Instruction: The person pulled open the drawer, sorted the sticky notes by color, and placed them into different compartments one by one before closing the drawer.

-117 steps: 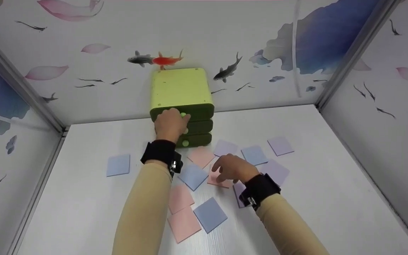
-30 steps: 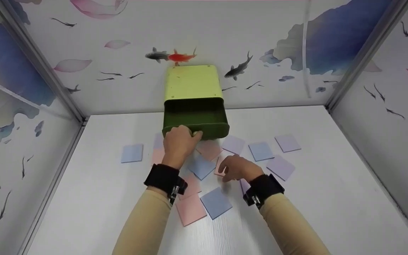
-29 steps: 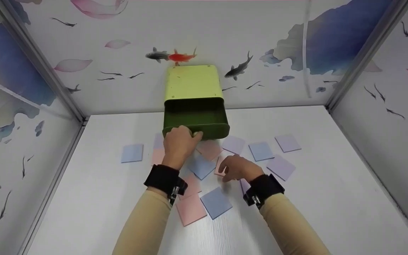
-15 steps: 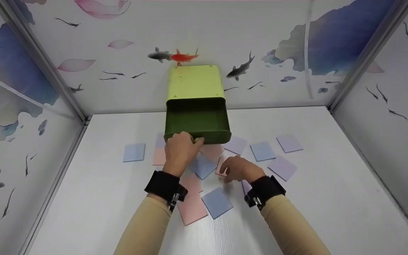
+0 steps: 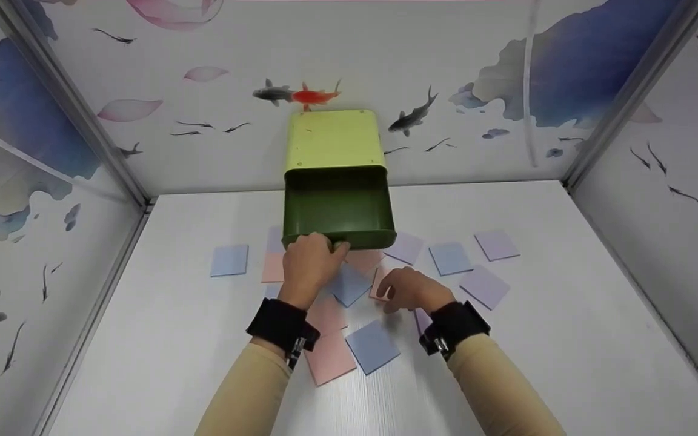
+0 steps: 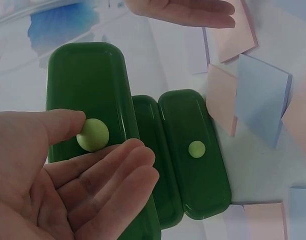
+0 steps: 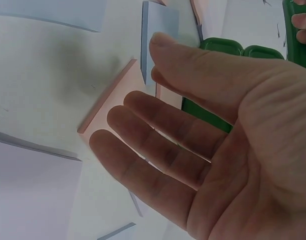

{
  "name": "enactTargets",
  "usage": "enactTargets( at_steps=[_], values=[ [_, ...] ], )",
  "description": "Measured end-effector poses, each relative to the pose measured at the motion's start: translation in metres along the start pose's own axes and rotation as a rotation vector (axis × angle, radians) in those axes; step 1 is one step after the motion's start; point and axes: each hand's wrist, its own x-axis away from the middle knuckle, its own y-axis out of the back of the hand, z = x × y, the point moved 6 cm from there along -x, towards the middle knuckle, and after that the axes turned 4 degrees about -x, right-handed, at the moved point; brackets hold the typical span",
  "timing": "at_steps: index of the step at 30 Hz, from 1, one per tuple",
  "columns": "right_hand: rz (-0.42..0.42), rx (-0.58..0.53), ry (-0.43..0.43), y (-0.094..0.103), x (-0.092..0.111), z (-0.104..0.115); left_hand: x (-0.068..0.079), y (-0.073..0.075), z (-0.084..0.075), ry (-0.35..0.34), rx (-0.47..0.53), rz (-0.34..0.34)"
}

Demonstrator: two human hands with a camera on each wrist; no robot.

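A small yellow-green cabinet (image 5: 334, 140) with dark green drawers stands against the back wall. Its top drawer (image 5: 368, 240) is pulled far out, and nothing shows inside it. My left hand (image 5: 308, 266) pinches the round light-green knob (image 6: 93, 135) of that drawer between thumb and index finger, the other fingers loosely bent. To its right, my right hand (image 5: 414, 289) hovers over a pink square tile (image 7: 109, 102) with relaxed, spread fingers and holds nothing. The lower drawers (image 6: 195, 172) are closed, as the left wrist view shows.
Several thin square tiles lie scattered on the white table (image 5: 143, 363): a blue tile (image 5: 373, 346) and a pink tile (image 5: 331, 358) in front, a purple tile (image 5: 485, 287) at right, a lone blue tile (image 5: 229, 260) at left. Patterned walls (image 5: 203, 157) enclose the table.
The top drawer, closed at first, has come out toward me with my left hand on its knob, and slid slightly further within the last second. My right hand stays nearly still.
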Motion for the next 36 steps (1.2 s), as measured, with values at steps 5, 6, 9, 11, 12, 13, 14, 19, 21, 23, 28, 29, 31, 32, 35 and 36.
enactTargets(
  at_steps=[5,6,9,11,12,13,14,19,21,23,28,29,31,32,35,36],
  values=[
    [0.006,-0.017,-0.006,-0.001,-0.001,-0.003,0.001,-0.001,0.001,0.004,0.002,0.017],
    [0.007,-0.022,-0.006,-0.002,-0.001,-0.003,0.001,-0.001,0.001,0.006,0.000,0.023],
    [0.008,-0.037,-0.006,-0.002,-0.001,-0.006,0.002,-0.004,0.003,0.011,-0.009,0.043],
    [0.007,-0.034,-0.001,-0.001,0.000,-0.007,0.003,-0.006,0.004,0.012,-0.015,0.062],
    [0.008,-0.034,0.000,0.000,0.000,-0.008,0.003,-0.008,0.005,0.011,-0.024,0.073],
    [0.011,-0.037,-0.003,0.000,0.001,-0.009,0.003,-0.009,0.006,0.012,-0.034,0.088],
    [0.014,-0.041,-0.006,0.001,0.001,-0.010,0.004,-0.011,0.007,0.011,-0.045,0.104],
    [0.036,-0.066,-0.035,0.007,0.005,-0.018,0.006,-0.022,0.013,0.008,-0.069,0.177],
    [0.040,-0.065,-0.040,0.009,0.006,-0.021,0.008,-0.027,0.016,0.003,-0.053,0.189],
    [0.036,-0.066,-0.047,0.012,0.009,-0.028,0.008,-0.032,0.017,-0.013,-0.035,0.203],
    [0.012,-0.048,-0.040,0.019,0.016,-0.047,0.012,-0.043,0.018,-0.048,-0.016,0.251],
    [0.005,-0.038,-0.035,0.021,0.017,-0.051,0.013,-0.044,0.019,-0.048,-0.007,0.262],
    [-0.006,-0.019,-0.026,0.023,0.020,-0.058,0.015,-0.047,0.020,-0.039,0.015,0.280],
    [-0.011,-0.004,-0.017,0.024,0.022,-0.062,0.016,-0.048,0.020,-0.034,0.027,0.286],
    [-0.035,0.029,-0.008,0.026,0.027,-0.074,0.016,-0.050,0.021,-0.022,0.040,0.291],
    [-0.043,0.037,-0.003,0.026,0.029,-0.078,0.016,-0.051,0.021,-0.023,0.037,0.290]
  ],
)
